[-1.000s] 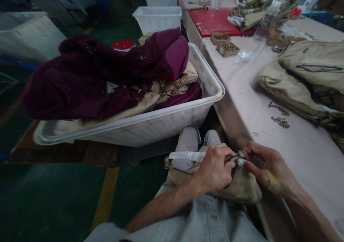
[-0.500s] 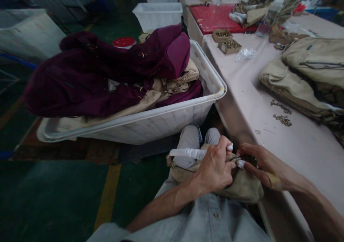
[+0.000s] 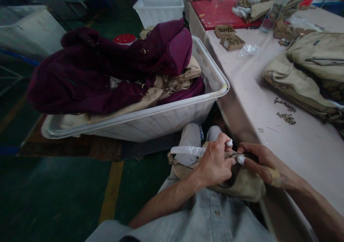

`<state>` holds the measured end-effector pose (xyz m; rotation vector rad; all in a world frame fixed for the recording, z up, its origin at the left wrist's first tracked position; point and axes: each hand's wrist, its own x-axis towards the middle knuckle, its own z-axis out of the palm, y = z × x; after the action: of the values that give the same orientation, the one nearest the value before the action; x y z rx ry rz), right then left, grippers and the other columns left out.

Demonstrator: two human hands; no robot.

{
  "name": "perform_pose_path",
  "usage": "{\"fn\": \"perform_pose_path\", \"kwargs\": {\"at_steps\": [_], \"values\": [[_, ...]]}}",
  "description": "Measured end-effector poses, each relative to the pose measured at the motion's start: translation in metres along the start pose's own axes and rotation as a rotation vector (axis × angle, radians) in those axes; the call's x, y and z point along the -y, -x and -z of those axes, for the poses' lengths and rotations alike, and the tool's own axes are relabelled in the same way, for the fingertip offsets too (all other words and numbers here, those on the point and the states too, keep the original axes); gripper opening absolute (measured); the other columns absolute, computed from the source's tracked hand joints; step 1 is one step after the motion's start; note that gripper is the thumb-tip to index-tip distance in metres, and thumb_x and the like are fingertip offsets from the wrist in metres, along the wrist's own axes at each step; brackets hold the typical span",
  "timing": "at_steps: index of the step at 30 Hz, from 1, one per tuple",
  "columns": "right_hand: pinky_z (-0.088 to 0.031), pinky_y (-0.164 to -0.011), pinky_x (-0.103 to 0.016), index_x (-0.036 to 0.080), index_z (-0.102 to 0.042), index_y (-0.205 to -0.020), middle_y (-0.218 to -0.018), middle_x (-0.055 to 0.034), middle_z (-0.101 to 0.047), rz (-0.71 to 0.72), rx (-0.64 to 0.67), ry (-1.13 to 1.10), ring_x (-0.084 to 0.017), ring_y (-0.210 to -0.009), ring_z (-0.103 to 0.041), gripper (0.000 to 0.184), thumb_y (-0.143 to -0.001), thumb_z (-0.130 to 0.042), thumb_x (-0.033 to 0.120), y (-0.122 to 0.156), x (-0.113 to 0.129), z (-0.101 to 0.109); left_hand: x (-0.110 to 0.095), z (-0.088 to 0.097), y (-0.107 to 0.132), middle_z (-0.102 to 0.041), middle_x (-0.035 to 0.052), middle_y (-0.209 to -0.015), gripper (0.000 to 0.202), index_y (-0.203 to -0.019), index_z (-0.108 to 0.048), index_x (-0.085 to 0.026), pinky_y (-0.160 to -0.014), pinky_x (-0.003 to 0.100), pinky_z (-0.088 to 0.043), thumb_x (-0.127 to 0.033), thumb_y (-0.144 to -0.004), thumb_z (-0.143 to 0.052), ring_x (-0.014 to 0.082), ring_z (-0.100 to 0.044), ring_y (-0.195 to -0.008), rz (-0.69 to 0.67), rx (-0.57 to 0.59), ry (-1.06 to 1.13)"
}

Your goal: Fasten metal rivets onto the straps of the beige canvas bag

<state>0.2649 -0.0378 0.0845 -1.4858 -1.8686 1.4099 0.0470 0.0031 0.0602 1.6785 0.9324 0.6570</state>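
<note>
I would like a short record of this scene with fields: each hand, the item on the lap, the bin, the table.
left hand: grips a white-wrapped tool, pressed on the tan bag
right hand: pinches the tan bag, fingertips taped white
tan bag: lies on the lap
bin: white, holds maroon bags over tan ones
table: pink top, with tan bags, loose small metal parts

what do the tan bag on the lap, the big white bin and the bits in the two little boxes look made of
Tan bag: soft matte fabric, perhaps canvas or suede-like; it sags and creases under the left hand and right hand.
White bin: moulded plastic, smooth, slightly translucent, ribbed walls.
Bits in the boxes: small brass-coloured pieces, probably metal; too small to be sure.
</note>
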Motion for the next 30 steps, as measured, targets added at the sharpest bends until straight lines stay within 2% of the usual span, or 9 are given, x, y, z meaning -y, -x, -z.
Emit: {"fn": "perform_pose_path", "kwargs": {"at_steps": [5,12,19,24,26,28,30], "values": [[-0.040,-0.062,-0.027,0.017,-0.064,-0.103,-0.088,-0.0033,-0.060,-0.051,0.092,-0.153,-0.018,-0.077,-0.053,0.043,-0.101,-0.054,0.059,0.004,-0.002,0.007,0.009,-0.001,-0.002,-0.064,0.0003,-0.089,0.043,-0.105,-0.049,-0.020,-0.070,0.029,-0.046,-0.011,-0.072,-0.076,0.0164,-0.063,-0.081,0.015,0.045,0.086],[-0.032,-0.057,-0.026,0.017,-0.065,-0.100,-0.086,-0.0016,-0.058,-0.095,-0.011,-0.116,-0.015,-0.072,-0.048,0.045,-0.098,-0.059,0.062,0.004,-0.019,0.002,0.007,-0.004,-0.004,-0.066,0.0013,-0.092,0.042,-0.104,-0.050,-0.021,-0.073,0.030,-0.049,-0.016,-0.073,-0.078,0.0179,-0.065,-0.085,0.034,0.032,0.106],[-0.038,-0.061,-0.026,0.018,-0.066,-0.111,-0.095,-0.0036,-0.063,-0.031,0.046,-0.147,-0.018,-0.079,-0.054,0.045,-0.099,-0.058,0.061,0.009,-0.024,0.007,0.009,-0.004,-0.004,-0.068,0.0021,-0.092,0.042,-0.105,-0.052,-0.021,-0.075,0.031,-0.052,-0.017,-0.073,-0.079,0.0196,-0.067,-0.086,0.025,0.032,0.077],[-0.037,-0.056,-0.024,0.017,-0.066,-0.105,-0.088,-0.0033,-0.063,-0.068,-0.058,-0.086,-0.016,-0.074,-0.053,0.043,-0.097,-0.062,0.059,0.007,-0.020,0.000,0.006,-0.001,-0.004,-0.070,0.0045,-0.097,0.037,-0.107,-0.055,-0.020,-0.082,0.034,-0.054,-0.019,-0.078,-0.077,0.0219,-0.069,-0.093,-0.024,0.056,0.074],[-0.042,-0.059,-0.025,0.017,-0.067,-0.102,-0.089,-0.0040,-0.064,-0.054,-0.050,-0.110,-0.018,-0.076,-0.056,0.041,-0.097,-0.062,0.058,0.010,-0.023,0.000,0.006,0.001,-0.003,-0.071,0.0052,-0.099,0.038,-0.108,-0.057,-0.020,-0.084,0.034,-0.054,-0.022,-0.077,-0.079,0.0228,-0.069,-0.095,-0.041,0.083,0.043],[-0.051,-0.065,-0.029,0.020,-0.070,-0.106,-0.096,-0.0060,-0.070,-0.040,-0.041,-0.113,-0.023,-0.083,-0.064,0.037,-0.096,-0.064,0.055,0.020,-0.036,0.003,0.009,0.004,0.001,-0.072,0.0068,-0.103,0.043,-0.111,-0.059,-0.019,-0.085,0.035,-0.055,-0.023,-0.074,-0.082,0.0246,-0.070,-0.098,-0.071,0.133,-0.020],[-0.057,-0.071,-0.034,0.027,-0.073,-0.113,-0.102,-0.0078,-0.075,-0.013,-0.140,-0.051,-0.029,-0.088,-0.070,0.032,-0.093,-0.069,0.051,0.034,-0.061,0.009,0.019,0.011,0.006,-0.073,0.0084,-0.109,0.045,-0.115,-0.060,-0.018,-0.087,0.034,-0.054,-0.017,-0.073,-0.078,0.0259,-0.070,-0.101,-0.110,0.165,-0.119]]}}
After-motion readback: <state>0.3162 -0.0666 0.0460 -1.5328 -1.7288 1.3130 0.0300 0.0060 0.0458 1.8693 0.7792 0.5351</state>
